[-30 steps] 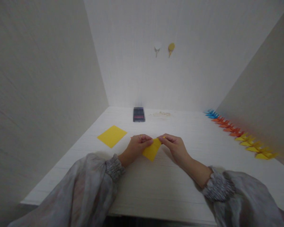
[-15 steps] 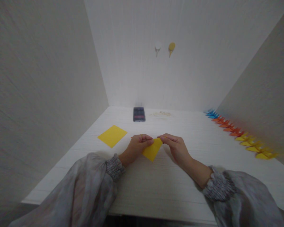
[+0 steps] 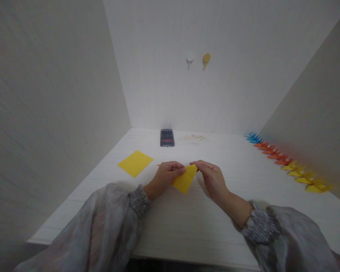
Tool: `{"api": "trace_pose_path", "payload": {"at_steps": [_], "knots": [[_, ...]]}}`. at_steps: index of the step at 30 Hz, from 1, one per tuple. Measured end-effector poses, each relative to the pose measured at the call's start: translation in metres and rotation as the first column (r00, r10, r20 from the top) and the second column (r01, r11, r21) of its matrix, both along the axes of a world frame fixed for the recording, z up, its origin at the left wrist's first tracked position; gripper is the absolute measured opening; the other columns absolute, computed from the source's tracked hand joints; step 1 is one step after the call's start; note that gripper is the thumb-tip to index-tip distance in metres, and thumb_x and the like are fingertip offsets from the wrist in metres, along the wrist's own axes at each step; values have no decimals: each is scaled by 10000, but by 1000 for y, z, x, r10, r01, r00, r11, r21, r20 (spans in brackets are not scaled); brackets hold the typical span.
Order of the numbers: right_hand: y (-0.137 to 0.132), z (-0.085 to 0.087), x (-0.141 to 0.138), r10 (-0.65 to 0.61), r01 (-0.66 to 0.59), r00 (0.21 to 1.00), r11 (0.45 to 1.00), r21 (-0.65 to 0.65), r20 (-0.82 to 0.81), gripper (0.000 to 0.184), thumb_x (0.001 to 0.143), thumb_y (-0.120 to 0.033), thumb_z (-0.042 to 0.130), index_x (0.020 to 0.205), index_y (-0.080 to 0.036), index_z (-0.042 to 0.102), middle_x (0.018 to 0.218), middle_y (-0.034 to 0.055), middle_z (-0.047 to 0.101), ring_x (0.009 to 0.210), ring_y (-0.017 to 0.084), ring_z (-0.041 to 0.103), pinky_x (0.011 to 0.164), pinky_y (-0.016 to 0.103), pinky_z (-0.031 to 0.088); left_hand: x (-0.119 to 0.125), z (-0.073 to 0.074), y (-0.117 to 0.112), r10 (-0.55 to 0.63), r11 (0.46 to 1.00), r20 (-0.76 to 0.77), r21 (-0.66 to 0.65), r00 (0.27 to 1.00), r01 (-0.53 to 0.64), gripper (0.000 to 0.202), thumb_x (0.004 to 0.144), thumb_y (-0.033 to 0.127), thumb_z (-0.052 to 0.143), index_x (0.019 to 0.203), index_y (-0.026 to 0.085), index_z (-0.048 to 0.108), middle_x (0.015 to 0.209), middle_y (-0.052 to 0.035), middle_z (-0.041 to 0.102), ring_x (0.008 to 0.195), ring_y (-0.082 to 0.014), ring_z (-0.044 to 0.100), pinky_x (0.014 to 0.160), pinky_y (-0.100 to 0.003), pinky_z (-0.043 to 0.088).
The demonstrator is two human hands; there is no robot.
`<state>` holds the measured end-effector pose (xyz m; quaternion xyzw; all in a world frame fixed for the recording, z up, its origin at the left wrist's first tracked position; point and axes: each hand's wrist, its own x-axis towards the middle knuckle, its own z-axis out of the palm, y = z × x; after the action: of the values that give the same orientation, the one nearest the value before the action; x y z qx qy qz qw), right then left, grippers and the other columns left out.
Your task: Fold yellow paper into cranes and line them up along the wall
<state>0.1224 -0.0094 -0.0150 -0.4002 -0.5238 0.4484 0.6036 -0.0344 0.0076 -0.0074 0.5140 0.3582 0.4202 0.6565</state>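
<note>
In the head camera view we look down on a person's two bare hands, which meet over a white wooden tabletop (image 3: 187, 226). Loose grey sleeves cover both arms.

Between the hands is a folded yellow paper triangle (image 3: 184, 182). Its upper edge, the long one, runs from hand to hand and rises a little toward the right. Its sharp tip points down toward the person's body. We cannot tell whether the tip touches the table.

The left hand (image 3: 164, 176) is curled nearly closed, with thumb and fingertips pinching the left end of that edge. The right hand (image 3: 213, 177) is curled the same way and pinches the right corner. The fingertips of the two hands are just beside each other.

Beyond the left hand, to its outer side, a flat yellow square paper sheet (image 3: 135, 163) lies on the table. Well beyond both hands, near the back wall, stands a small dark object (image 3: 167, 137). It is too blurred for us to tell whether it is a container or what it holds.

Well apart to the right of the right hand, a row of small folded paper pieces (image 3: 283, 160) lines the side wall. They run from blue at the far end through orange to yellow.
</note>
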Motion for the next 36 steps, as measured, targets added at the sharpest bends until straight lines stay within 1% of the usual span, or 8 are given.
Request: {"api": "trace_pose_path", "payload": {"at_steps": [3,6,8,11,16,22,30,36], "knots": [[2,2,2,-41,42,998,999,11,-43,141,729,-254,562,723,-227,701,741,23,654,730,161,545,720,303,405,0,0,0,8,1000,1,4,1000,-8,195,604,288,681,705,139,606,666,3,634,576,-89,550,569,-215,404],[8,5,10,-140,144,981,989,19,-136,142,719,-266,566,729,-220,700,707,27,656,691,158,551,688,306,414,-4,0,3,34,999,-11,-21,999,-34,199,595,284,684,691,130,603,640,-2,626,550,-90,544,548,-214,400],[12,6,14,-173,174,977,985,0,-128,140,708,-282,581,720,-202,695,692,38,654,687,166,557,672,309,419,-6,-1,5,65,997,-20,-30,998,-65,198,592,280,685,681,126,597,623,-3,620,535,-92,540,536,-215,398],[13,4,12,-116,113,990,993,-37,-79,189,732,-339,559,745,-199,686,711,44,642,675,156,550,644,294,426,-7,-3,6,77,997,-13,-15,997,-77,203,592,283,684,690,131,590,637,-2,623,552,-96,548,550,-218,404],[4,-4,-6,129,-127,992,977,-173,0,185,626,-319,671,750,-184,650,696,20,625,639,140,539,603,269,418,-3,-5,3,20,999,-84,38,996,-17,220,607,314,675,704,138,586,642,5,615,555,-94,540,540,-215,396],[1,-6,-9,133,-132,991,977,-170,-4,134,614,-292,686,662,-175,640,646,9,616,607,129,530,577,258,400,-2,-6,2,-9,995,-145,98,989,23,226,629,333,659,715,137,585,661,-1,614,576,-93,537,534,-206,389],[-2,-2,-10,139,-144,989,981,-127,-45,54,636,-262,669,651,-212,656,641,-1,611,622,133,532,601,260,408,-3,-5,1,-20,995,-110,99,994,31,226,634,335,657,733,143,591,687,-6,624,597,-99,549,554,-211,397],[-2,0,-11,92,-98,994,989,-106,-63,54,654,-272,643,660,-221,657,680,8,611,656,148,530,640,276,432,-1,-2,-1,-2,996,-54,89,999,6,236,625,337,664,721,138,582,664,-3,615,586,-101,544,555,-217,397]]}}
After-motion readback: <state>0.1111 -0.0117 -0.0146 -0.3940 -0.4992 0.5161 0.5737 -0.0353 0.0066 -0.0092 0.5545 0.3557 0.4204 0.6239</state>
